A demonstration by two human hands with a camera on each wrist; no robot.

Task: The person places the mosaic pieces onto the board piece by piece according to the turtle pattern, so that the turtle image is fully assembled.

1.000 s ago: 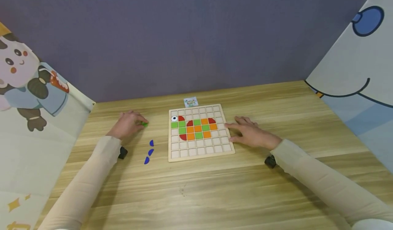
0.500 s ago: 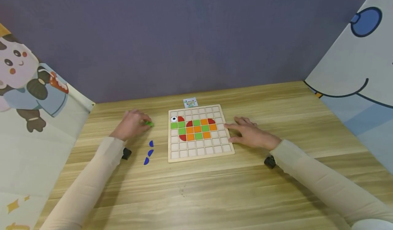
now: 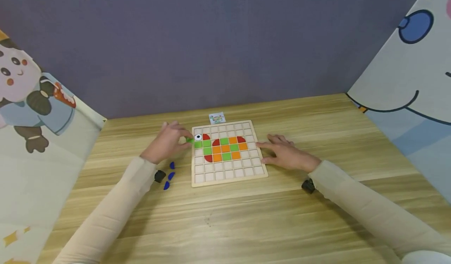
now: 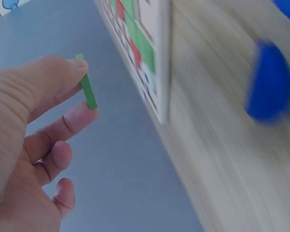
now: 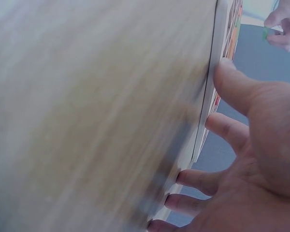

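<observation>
Between thumb and fingers, my left hand (image 3: pixel 168 139) pinches a thin green piece (image 4: pixel 88 89), held above the table by the left edge of the wooden grid board (image 3: pixel 225 175). Orange, green and red pieces fill part of the board's squares, with a round eye piece (image 3: pixel 198 137) at the upper left. My right hand (image 3: pixel 287 154) touches the board's right edge with thumb and index finger; its other fingers rest on the table, as the right wrist view shows. Several cells of the grid are bare.
Three blue half-round pieces (image 3: pixel 171 176) lie on the table (image 3: pixel 225 225) left of the board, near my left wrist. A small picture card (image 3: pixel 217 118) sits behind the board. A dark wall panel (image 3: pixel 225 49) rises at the back.
My left hand has carried the green piece rightward from the table's left side to the board's left edge. The right hand stays at the board's right edge.
</observation>
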